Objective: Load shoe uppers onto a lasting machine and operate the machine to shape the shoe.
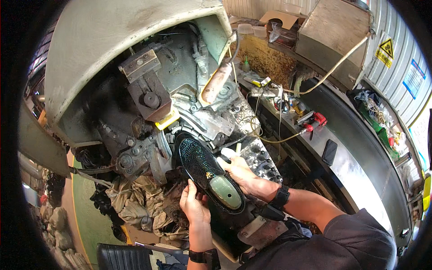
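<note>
A black textured loafer [194, 155] with a small gold ornament sits on a pale green shoe last [225, 192], which has a dark hole in its top. Its toe points away from me, up against the curved jaws of a large greasy machine [150, 96]. My left hand [195, 204] pinches the shoe's left edge with thumb and fingers. From the other side, my right hand [242, 173] grips the shoe's right side near the middle; some of its fingers are hidden. Something white [228, 153] shows at those fingertips, too unclear to name.
A pale machine hood [135, 27] arches overhead. To the right run a dark conveyor belt [342, 123] and a metal ledge bearing a phone [330, 152] and a red air tool [316, 121]. Crumpled cloth [139, 202] lies at lower left, beside a black chair [123, 257].
</note>
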Demonstrator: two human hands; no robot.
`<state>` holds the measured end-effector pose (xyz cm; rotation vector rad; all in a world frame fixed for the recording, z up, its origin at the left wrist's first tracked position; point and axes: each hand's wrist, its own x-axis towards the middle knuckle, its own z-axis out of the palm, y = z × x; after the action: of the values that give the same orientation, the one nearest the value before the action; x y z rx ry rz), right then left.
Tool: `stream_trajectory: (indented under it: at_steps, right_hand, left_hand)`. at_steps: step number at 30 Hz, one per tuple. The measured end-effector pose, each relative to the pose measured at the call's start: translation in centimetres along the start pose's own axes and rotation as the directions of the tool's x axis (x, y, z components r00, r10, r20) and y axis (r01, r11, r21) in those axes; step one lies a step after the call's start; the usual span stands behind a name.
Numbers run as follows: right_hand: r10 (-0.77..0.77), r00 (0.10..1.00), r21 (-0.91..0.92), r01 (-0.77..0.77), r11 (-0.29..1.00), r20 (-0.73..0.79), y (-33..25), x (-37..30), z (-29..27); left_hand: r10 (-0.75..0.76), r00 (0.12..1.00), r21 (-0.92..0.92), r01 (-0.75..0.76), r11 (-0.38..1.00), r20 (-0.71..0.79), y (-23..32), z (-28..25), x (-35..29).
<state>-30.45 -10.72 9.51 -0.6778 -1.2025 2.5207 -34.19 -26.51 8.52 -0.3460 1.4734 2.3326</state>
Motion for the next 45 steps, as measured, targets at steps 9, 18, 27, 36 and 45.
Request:
stream_trajectory:
  at_steps: [9,18,27,36,45]
  right_hand:
    - [-0.103,0.989,-0.211,0.079,0.974,-0.109,-0.6,3.0,1.5]
    - [0.088,0.996,0.007,-0.089,0.996,0.027,1.8,5.1,-1.0]
    - [0.053,0.993,0.138,-0.067,0.988,0.104,2.8,5.9,-1.8]
    - [0.044,0.993,0.114,-0.057,0.992,0.108,3.6,6.4,-2.2]
    - [-0.018,0.983,0.16,-0.012,0.987,0.185,3.7,7.2,-2.3]
  left_hand:
    - [-0.055,0.997,-0.114,0.061,0.992,0.06,0.3,0.9,3.7]
    - [-0.12,0.993,-0.337,0.113,0.935,0.0,-3.3,1.5,5.2]
    - [-0.059,0.994,-0.398,0.018,0.917,-0.091,-4.8,2.5,6.0]
    - [-0.029,0.991,-0.394,-0.023,0.919,-0.127,-5.6,2.5,6.3]
    - [0.161,0.951,-0.243,-0.227,0.943,-0.264,-6.9,2.7,6.9]
